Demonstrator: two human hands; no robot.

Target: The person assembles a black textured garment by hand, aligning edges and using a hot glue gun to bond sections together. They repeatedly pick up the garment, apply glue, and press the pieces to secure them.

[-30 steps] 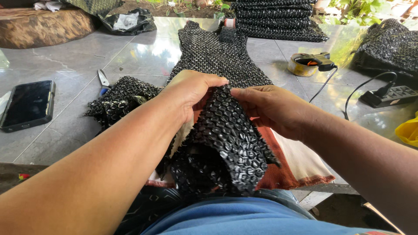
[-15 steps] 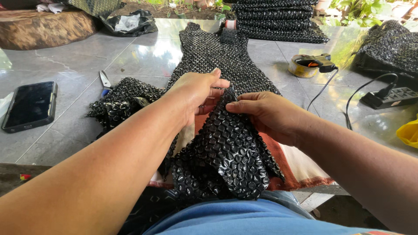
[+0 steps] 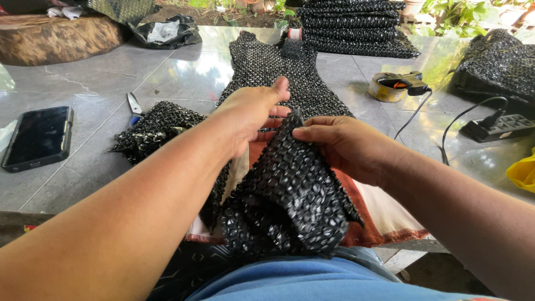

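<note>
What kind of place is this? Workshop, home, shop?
Probably an open-air craft workbench: a grey stone-tiled tabletop with green plants behind it, a stack of black beaded mesh strips, and a glue gun on a tape roll. Both hands work a black beaded mesh piece.

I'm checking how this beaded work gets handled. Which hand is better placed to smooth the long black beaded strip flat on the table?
Probably the left hand: it lies open on the long black beaded strip, while the right hand pinches the folded black beaded piece.
</note>
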